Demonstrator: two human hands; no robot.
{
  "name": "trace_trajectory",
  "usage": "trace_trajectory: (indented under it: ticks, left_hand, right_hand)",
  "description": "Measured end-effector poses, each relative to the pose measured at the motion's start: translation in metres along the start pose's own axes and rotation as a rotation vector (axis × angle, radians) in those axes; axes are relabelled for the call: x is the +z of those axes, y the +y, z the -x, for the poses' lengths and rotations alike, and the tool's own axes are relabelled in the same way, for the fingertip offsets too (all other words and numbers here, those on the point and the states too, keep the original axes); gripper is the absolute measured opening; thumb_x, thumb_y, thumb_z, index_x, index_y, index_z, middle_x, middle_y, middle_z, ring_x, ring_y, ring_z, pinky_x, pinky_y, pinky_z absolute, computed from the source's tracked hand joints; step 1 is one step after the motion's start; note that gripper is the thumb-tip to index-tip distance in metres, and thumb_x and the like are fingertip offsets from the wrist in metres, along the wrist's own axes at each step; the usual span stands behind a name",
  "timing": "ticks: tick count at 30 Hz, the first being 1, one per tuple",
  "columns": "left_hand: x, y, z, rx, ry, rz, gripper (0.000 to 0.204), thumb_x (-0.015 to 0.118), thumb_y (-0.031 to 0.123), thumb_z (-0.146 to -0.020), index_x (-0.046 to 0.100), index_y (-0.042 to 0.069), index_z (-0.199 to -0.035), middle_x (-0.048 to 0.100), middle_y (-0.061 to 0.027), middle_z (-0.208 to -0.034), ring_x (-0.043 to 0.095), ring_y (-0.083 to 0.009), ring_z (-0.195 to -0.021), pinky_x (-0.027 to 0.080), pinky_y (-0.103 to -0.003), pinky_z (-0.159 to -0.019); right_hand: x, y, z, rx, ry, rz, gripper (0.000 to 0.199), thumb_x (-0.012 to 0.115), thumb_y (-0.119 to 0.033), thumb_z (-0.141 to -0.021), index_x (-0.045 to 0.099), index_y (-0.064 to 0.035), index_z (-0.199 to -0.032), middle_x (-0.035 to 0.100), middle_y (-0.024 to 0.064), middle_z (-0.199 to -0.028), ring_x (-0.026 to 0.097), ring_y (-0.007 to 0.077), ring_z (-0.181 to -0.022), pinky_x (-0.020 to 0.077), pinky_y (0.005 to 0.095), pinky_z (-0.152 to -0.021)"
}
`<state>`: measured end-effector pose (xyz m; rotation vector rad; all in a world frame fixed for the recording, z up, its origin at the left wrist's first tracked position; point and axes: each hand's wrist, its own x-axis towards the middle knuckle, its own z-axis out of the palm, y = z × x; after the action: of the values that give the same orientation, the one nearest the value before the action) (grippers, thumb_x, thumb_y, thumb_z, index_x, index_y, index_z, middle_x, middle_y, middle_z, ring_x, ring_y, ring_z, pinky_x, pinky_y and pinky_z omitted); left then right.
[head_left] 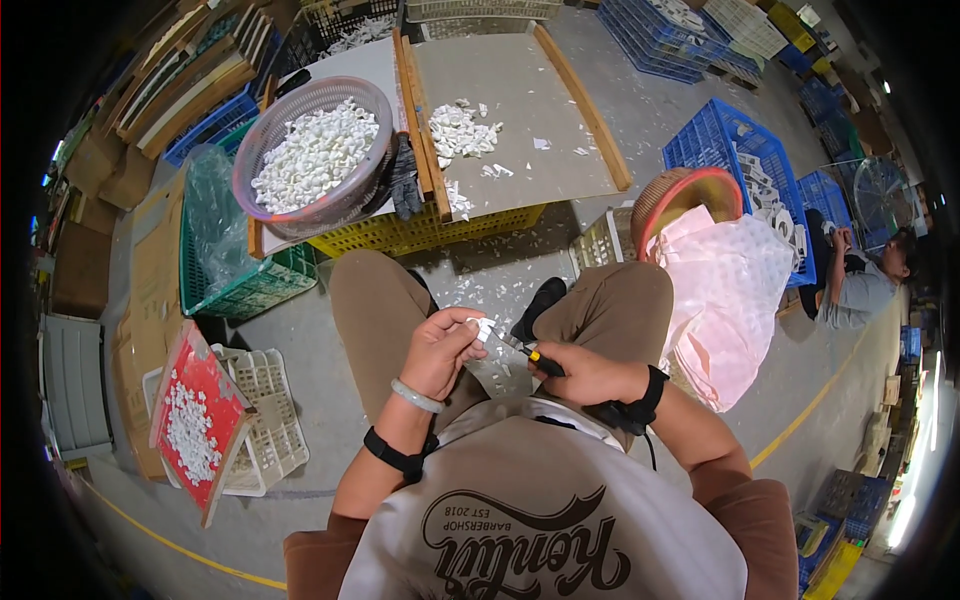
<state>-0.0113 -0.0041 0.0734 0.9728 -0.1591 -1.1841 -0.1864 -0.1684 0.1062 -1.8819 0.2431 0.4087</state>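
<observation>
Small white piece in one hand, knife in the other, bits of white everywhere

So the person's sitting with knees apart, both hands out over the lap. The left hand (445,350) has its thumb and fingertips pinched around a small white piece (484,328), held up in the gap between the knees. The right hand (590,372) is wrapped snugly round a knife (546,363) with a black and yellow handle, its blade angled toward that piece. Tip's right near it, can't really tell if it's touching

Straight ahead there's a grey board (510,90) with wooden strips (590,115) along its sides, a loose white heap (462,130) sitting on it next to some scraps. Left of that is a big pinkish basket (246,150) loaded with white parts (318,155), and a dark glove (405,185) hangs beside it. Yellow crate (425,235) underneath, green crate (250,290) off to the left

Down by the left knee, a tilted red board (222,385) with lots of tiny white bits on it leans over a white crate (280,430). Over on the right: pink cloth (715,310) draped against a reddish basket (690,178), with a blue crate (705,130) of white parts just behind. A co-worker (860,295) in a grey top is at the far right
</observation>
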Motion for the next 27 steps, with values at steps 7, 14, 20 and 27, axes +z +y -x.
trace_trajectory:
  ticks: [7, 14, 20, 27]
  left_hand:
    - [-0.002, -0.004, 0.001, 0.000, -0.008, 0.023, 0.015, 0.052, 0.006, -0.092, 0.059, -0.003, -0.103, 0.061, -0.0065, -0.082, 0.059, -0.0108, -0.070, 0.054, -0.025, -0.065]
    - [-0.003, -0.005, 0.001, -0.005, -0.016, 0.029, 0.015, 0.053, 0.006, -0.092, 0.059, -0.003, -0.102, 0.061, -0.0062, -0.082, 0.059, -0.0106, -0.070, 0.054, -0.025, -0.067]
    - [-0.001, -0.005, 0.002, -0.030, 0.009, -0.009, 0.015, 0.054, 0.005, -0.091, 0.059, -0.003, -0.102, 0.061, -0.0060, -0.081, 0.059, -0.0113, -0.070, 0.055, -0.026, -0.067]
    - [-0.009, -0.015, -0.002, -0.054, 0.019, 0.019, 0.015, 0.053, 0.005, -0.091, 0.059, -0.004, -0.103, 0.062, -0.0070, -0.082, 0.059, -0.0118, -0.070, 0.054, -0.027, -0.068]
  right_hand:
    - [-0.002, -0.001, 0.001, 0.062, -0.040, 0.055, 0.026, 0.049, -0.005, -0.077, 0.048, 0.0004, -0.103, 0.054, 0.0195, -0.095, 0.054, 0.0326, -0.092, 0.0425, 0.0374, -0.081]
    - [-0.004, -0.006, 0.002, 0.024, -0.023, 0.079, 0.022, 0.047, 0.000, -0.073, 0.047, -0.0009, -0.096, 0.050, 0.0167, -0.090, 0.052, 0.0321, -0.089, 0.0409, 0.0372, -0.080]
    - [0.000, -0.009, 0.001, 0.136, 0.037, 0.183, 0.025, 0.052, -0.011, -0.083, 0.053, 0.0023, -0.104, 0.059, 0.0260, -0.092, 0.058, 0.0412, -0.090, 0.0457, 0.0439, -0.077]
    - [0.005, 0.000, -0.001, 0.049, 0.136, 0.238, 0.016, 0.056, -0.010, -0.085, 0.055, 0.0023, -0.095, 0.060, 0.0235, -0.078, 0.060, 0.0403, -0.076, 0.0467, 0.0443, -0.067]
